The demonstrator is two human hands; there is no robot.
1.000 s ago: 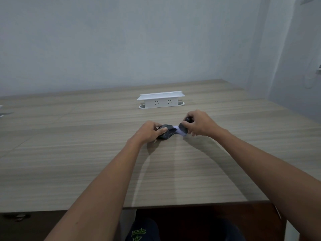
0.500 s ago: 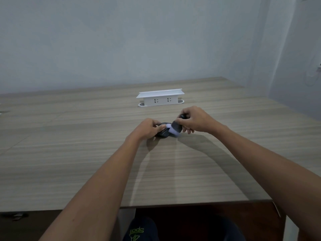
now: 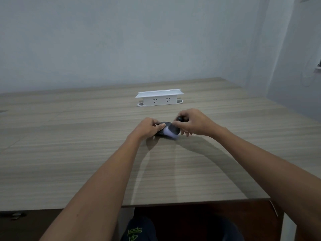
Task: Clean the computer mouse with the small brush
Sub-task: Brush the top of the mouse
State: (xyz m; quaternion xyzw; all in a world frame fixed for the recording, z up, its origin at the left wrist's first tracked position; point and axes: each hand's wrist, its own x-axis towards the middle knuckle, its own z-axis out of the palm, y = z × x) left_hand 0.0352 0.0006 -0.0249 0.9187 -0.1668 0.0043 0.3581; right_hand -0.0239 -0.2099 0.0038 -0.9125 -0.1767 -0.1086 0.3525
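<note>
1. Holding the computer mouse (image 3: 160, 132) down on the wooden table (image 3: 86, 153), the left hand (image 3: 147, 128) has its fingers curled around the mouse's left side, thumb on top.
2. The right hand (image 3: 192, 122) is clamped on the small brush (image 3: 173, 128), whose pale bristles lie on the mouse's right half and dark handle end pokes out above the knuckles.
3. The mouse sits mid-table, well in front of the white power strip (image 3: 159, 98).
4. In my judgement brushing is underway; it goes best with short, light strokes directed away from the left thumb, the left grip firm so the mouse does not slide, and the bristles worked into seams.
</note>
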